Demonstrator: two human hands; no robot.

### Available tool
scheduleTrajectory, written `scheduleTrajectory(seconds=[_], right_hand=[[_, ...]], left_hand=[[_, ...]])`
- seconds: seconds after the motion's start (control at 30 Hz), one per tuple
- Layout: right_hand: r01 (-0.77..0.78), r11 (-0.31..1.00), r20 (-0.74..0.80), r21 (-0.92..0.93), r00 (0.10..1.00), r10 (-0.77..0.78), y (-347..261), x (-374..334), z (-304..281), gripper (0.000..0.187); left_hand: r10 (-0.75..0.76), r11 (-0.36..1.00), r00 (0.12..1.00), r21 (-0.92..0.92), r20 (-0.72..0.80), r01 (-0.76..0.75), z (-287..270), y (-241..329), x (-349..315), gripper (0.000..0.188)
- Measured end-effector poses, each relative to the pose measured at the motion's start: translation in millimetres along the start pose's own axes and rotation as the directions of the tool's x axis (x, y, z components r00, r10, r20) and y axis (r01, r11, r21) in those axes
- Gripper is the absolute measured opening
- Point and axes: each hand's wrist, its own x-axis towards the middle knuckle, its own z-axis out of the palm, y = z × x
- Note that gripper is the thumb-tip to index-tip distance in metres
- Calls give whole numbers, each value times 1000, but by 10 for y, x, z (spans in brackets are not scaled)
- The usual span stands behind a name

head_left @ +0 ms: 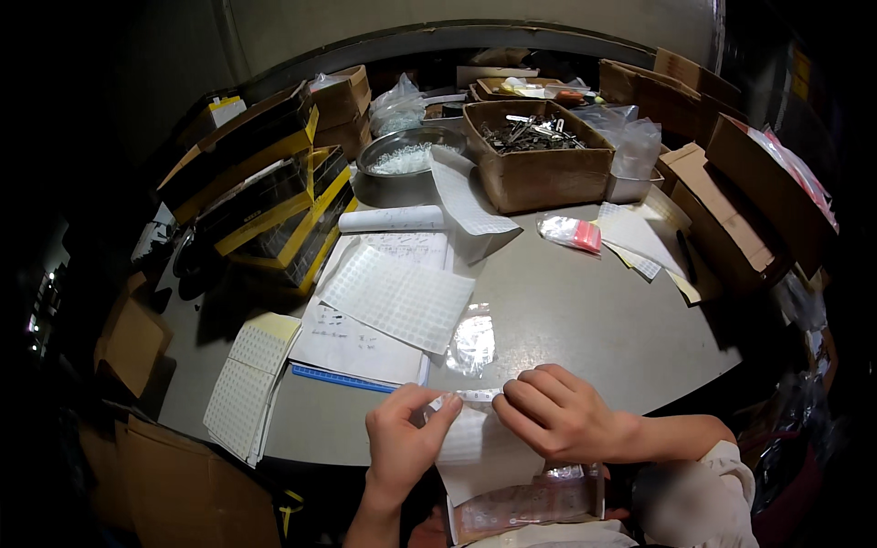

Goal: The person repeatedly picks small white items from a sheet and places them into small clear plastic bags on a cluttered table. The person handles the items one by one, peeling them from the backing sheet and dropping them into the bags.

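Near the front edge of the table, my left hand (408, 437) pinches one end of a narrow white label strip (477, 395) between thumb and fingers. The other end is in my right hand (559, 416), its fingers curled closed, so the strip stretches between both hands. Right below it hangs a white sheet of small labels (489, 457); whether the strip is joined to it I cannot tell. Under the sheet, an open box (601, 493) at my lap contains clear plastic bags (530, 511). A small clear bag (473, 340) lies flat on the table just beyond my hands.
Label sheets (397, 290) cover handwritten papers (343, 342) with a blue ruler (340, 378) beneath. More label sheets (245, 384) overhang the left edge. At the back stand a metal bowl (365, 187) of small clear pieces and a cardboard box (539, 178) of dark metal parts. Black-yellow boxes (274, 219) stack left.
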Motion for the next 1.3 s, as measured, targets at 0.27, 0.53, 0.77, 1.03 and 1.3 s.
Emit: scheduleTrajectory(seconds=[0.27, 0.53, 0.77, 1.03, 1.3], right_hand=[[-159, 861, 131, 483, 985, 108, 337, 84, -41, 23], [-699, 574, 642, 427, 681, 352, 1118, 518, 597, 22], [-576, 775, 472, 260, 776, 419, 1347, 111, 854, 32], [-736, 677, 761, -24, 425, 490, 1375, 167, 43, 36], [-659, 699, 640, 277, 669, 377, 1155, 138, 334, 17]], left_hand=[[-101, 991, 994, -82, 29, 103, 33, -207, 60, 14], [-43, 998, 998, -52, 56, 46, -19, -105, 37, 12], [-63, 994, 996, -91, 58, 68, -58, -77, 25, 10], [10, 995, 999, -95, 53, -5, -11, -81, 27, 8], [4, 993, 999, -114, 42, 1, -29, -164, 15, 9]])
